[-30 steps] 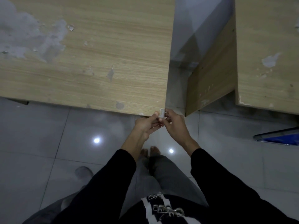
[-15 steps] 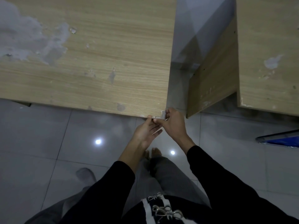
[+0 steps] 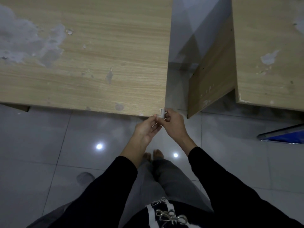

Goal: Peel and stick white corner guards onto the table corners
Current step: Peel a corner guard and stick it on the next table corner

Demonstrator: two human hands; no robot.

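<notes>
At the near right corner of the wood-grain surface (image 3: 98, 63), we hold a white corner guard (image 3: 162, 113) against the corner itself, touching its edge. Our right hand (image 3: 174, 125) pinches the guard, fingers curled round it from the right. Our left hand (image 3: 145, 130) reaches in from the lower left, thumb and forefinger drawn together just beside the guard's lower end and the other fingers loosely bent. Whether that hand grips the guard or only a sliver of backing we cannot tell. A thin pale line crosses its fingers, too small to identify.

We judge this to be the sticking step for this corner. The guard has reached its place, but both hands are on it and it does not yet look pressed home. Firm pressure on both faces is likely what remains here.

No finished guard shows anywhere in view. The neighbouring table (image 3: 269, 63), across the gap to the right, has a bare, chipped near corner, so we take most of the job to lie ahead. Other corners fall outside the frame.
</notes>
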